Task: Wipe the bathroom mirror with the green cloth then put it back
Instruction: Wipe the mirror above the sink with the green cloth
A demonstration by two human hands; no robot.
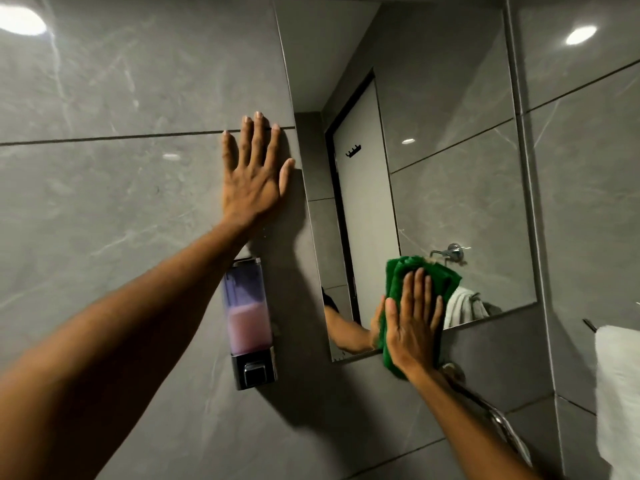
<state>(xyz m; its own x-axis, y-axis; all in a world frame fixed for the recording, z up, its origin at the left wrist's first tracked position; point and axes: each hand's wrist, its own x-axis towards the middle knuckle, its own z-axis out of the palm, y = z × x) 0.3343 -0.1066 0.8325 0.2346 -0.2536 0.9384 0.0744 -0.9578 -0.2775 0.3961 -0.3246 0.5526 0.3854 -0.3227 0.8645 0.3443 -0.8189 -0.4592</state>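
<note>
The frameless bathroom mirror (433, 150) hangs on the grey tiled wall. My right hand (414, 320) lies flat on the folded green cloth (436, 273) and presses it against the mirror's lower left part, overlapping the bottom edge. The cloth's lower end sticks out below my palm. My left hand (254, 173) rests flat on the tiles just left of the mirror's edge, fingers spread, holding nothing.
A wall-mounted soap dispenser (249, 323) with pink liquid hangs below my left hand. A chrome rail (498, 417) runs under the mirror toward the lower right. A white towel (618, 393) hangs at the right edge. The mirror reflects a door, hooks and another white towel.
</note>
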